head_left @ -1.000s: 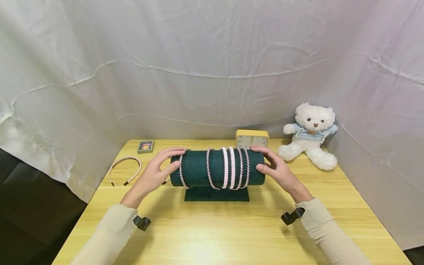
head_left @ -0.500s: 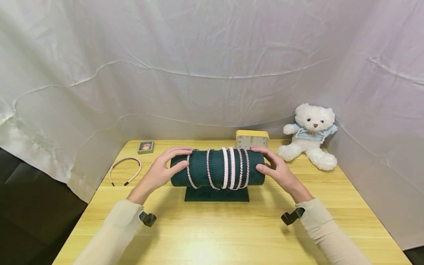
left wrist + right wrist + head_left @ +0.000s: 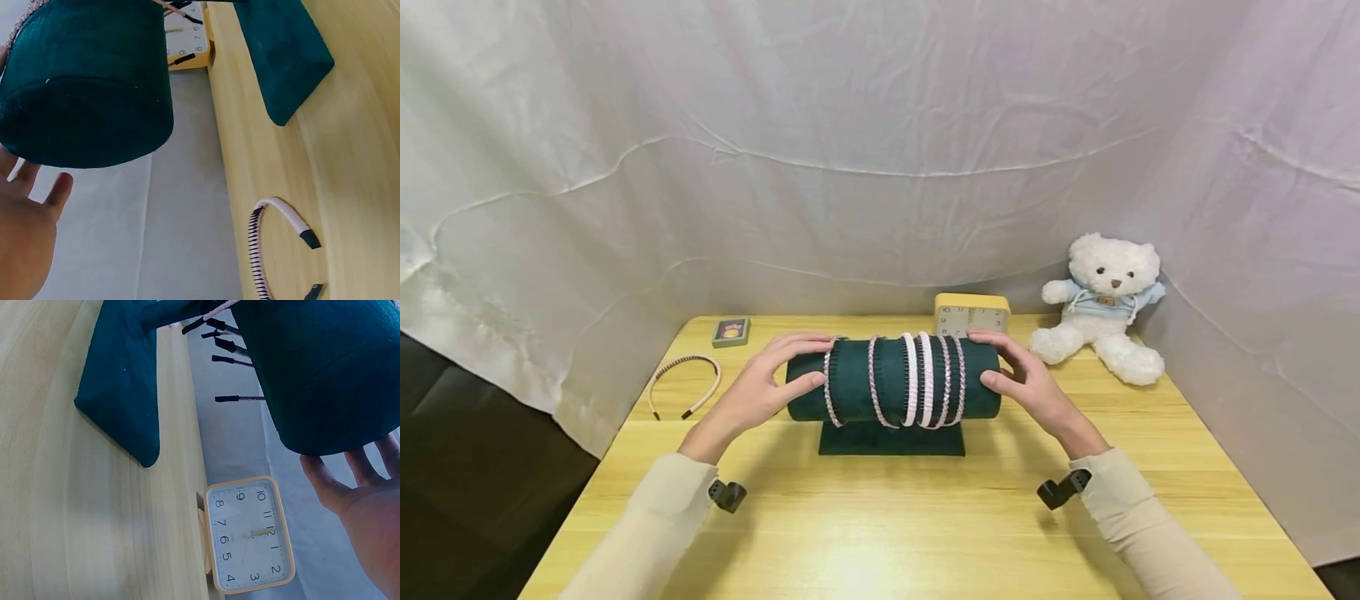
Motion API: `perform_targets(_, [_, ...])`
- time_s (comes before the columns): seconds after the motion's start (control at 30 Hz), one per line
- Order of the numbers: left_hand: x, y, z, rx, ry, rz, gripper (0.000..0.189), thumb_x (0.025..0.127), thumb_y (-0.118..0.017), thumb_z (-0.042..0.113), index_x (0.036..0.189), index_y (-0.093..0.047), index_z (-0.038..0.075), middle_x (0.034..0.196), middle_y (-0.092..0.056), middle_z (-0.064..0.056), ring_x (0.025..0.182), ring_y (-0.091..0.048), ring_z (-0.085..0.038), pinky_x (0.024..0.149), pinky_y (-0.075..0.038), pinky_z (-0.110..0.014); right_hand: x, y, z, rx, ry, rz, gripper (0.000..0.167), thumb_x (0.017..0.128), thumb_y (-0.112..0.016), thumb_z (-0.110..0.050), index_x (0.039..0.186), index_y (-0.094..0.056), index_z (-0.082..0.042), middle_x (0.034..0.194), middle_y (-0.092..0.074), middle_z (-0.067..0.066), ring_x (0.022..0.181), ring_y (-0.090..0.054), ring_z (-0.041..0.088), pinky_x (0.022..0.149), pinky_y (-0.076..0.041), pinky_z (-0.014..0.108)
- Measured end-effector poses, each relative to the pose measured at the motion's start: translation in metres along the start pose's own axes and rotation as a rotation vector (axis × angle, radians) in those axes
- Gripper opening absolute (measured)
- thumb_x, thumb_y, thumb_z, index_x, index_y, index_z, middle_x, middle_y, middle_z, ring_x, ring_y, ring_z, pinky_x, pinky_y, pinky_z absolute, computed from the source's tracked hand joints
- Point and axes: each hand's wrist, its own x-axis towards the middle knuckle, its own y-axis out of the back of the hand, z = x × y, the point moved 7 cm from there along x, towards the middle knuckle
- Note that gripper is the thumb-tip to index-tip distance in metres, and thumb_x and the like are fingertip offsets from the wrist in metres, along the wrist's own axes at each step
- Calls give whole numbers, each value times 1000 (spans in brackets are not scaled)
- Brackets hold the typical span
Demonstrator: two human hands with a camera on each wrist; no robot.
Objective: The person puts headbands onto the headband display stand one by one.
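Note:
A dark green velvet headband holder (image 3: 852, 379), a padded roll on a flat foot, stands mid-table. Several pink and sparkly headbands circle it. My left hand (image 3: 762, 385) is at the roll's left end, its fingers fairly straight on top and the thumb in front, touching or close beside the leftmost headband (image 3: 829, 392). Around the right end, my right hand (image 3: 1028, 379) grips the roll, thumb in front and fingers over the top. The headbands' black tips (image 3: 227, 398) show behind the roll in the right wrist view.
One pink headband (image 3: 715, 375) lies on the table at the left, with a small grey box (image 3: 731, 332) behind it. A yellow clock (image 3: 972, 300) stands behind the holder. A white teddy bear (image 3: 1103, 308) sits back right. Grey curtains (image 3: 880, 125) enclose the table.
The leftmost headband shifted right along the roll with my left hand, then stayed there. My left hand has since drawn back slightly left. My right hand and the holder have stayed still.

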Motion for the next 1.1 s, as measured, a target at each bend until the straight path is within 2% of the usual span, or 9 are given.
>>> perform_targets(0.2, [7, -4, 10, 81, -21, -14, 45, 104, -78, 29, 148, -68, 32, 154, -64, 7, 149, -52, -23, 125, -39, -61, 0, 0, 0, -5, 10, -1, 51, 106, -62, 2, 156, -55, -4, 165, -52, 6, 155, -43, 7, 121, -39, 20])
perform_targets(0.47, [16, -12, 14, 152, -60, -24, 45, 104, -77, 31, 148, -68, 30, 153, -66, 5, 147, -55, -24, 125, -40, -58, 0, 0, 0, 10, 1, 0, 53, 106, -63, 1, 157, -54, -5, 165, -52, 4, 155, -42, 8, 120, -42, 21])
perform_targets(0.73, [23, -16, 22, 207, -135, -19, 46, 101, -80, 29, 146, -71, 26, 149, -69, 1, 142, -58, -26, 121, -42, -58, 0, 0, -1, 1, 7, 2, 53, 105, -62, 1, 157, -54, -5, 166, -51, 7, 155, -42, 8, 121, -40, 21])
perform_targets(1.1, [25, -17, 25, 237, -127, -39, 44, 104, -77, 34, 147, -70, 27, 148, -69, 2, 140, -60, -25, 121, -44, -56, 0, 0, 0, -7, 8, 4, 53, 106, -62, 2, 157, -54, -5, 165, -52, 5, 155, -42, 8, 121, -40, 21])
